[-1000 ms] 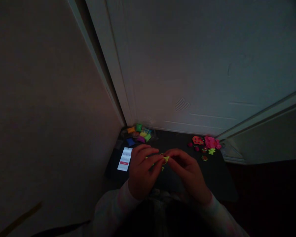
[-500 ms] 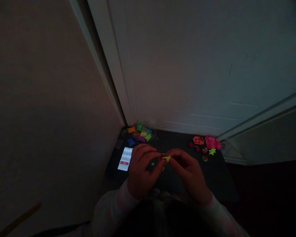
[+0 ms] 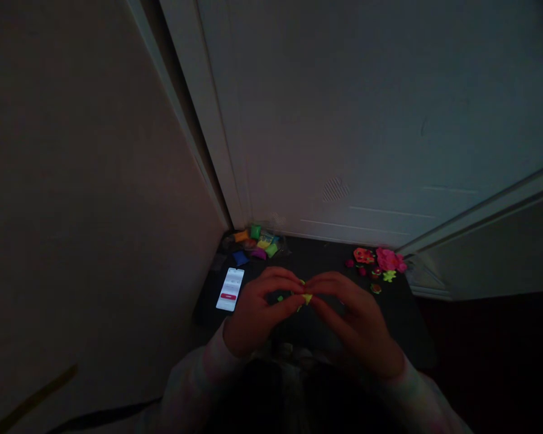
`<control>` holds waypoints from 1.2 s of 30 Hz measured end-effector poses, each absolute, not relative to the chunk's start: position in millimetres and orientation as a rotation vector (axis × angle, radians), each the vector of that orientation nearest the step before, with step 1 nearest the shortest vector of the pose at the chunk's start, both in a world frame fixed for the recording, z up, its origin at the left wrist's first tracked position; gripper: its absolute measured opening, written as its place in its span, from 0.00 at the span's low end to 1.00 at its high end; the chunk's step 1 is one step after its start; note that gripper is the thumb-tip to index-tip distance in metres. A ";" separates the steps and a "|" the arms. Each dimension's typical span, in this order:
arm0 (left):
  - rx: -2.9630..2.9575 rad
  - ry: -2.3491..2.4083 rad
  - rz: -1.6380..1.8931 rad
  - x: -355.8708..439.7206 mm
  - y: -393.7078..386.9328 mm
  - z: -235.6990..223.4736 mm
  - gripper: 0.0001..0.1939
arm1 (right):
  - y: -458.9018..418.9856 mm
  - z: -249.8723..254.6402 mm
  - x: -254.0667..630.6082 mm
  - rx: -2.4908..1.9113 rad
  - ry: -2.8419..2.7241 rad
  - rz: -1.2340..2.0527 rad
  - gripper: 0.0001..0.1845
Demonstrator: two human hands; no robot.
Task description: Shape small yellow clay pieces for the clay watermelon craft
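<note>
Over the dark table, both hands meet at a small bright yellow piece (image 3: 307, 298) that looks like modelling clay. My left hand (image 3: 259, 313) is closed, its thumb and fingers pinching the piece from the left. From the other side, my right hand (image 3: 359, 319) pinches it between thumb and fingertips. Fingers cover most of the piece, so its full shape is hidden. A small green bit (image 3: 280, 299) lies on the table, seen through the gap in my left hand.
A lit phone (image 3: 230, 290) lies left of my hands on the dark table (image 3: 317, 256). Behind it are colourful clay packets, including a blue one (image 3: 240, 258). A pink flower shape (image 3: 389, 260) and several small clay figures sit at the right. A white door (image 3: 366, 120) stands behind.
My left hand has lowered and flattened somewhat, uncovering more of the phone. My right hand has shifted slightly right. The yellow piece has turned and sits a little lower between the fingertips.
</note>
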State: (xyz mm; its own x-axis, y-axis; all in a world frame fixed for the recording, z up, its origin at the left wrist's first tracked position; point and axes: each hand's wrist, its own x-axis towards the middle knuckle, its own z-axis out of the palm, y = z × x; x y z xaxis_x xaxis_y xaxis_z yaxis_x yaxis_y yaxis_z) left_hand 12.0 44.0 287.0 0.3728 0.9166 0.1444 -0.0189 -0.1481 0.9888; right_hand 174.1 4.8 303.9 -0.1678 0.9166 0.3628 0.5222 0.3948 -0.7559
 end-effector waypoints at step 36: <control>0.819 0.807 0.840 23.2 42.6 274.3 0.02 | 8.3 297.3 172.6 -1.267 -1.727 0.776 0.07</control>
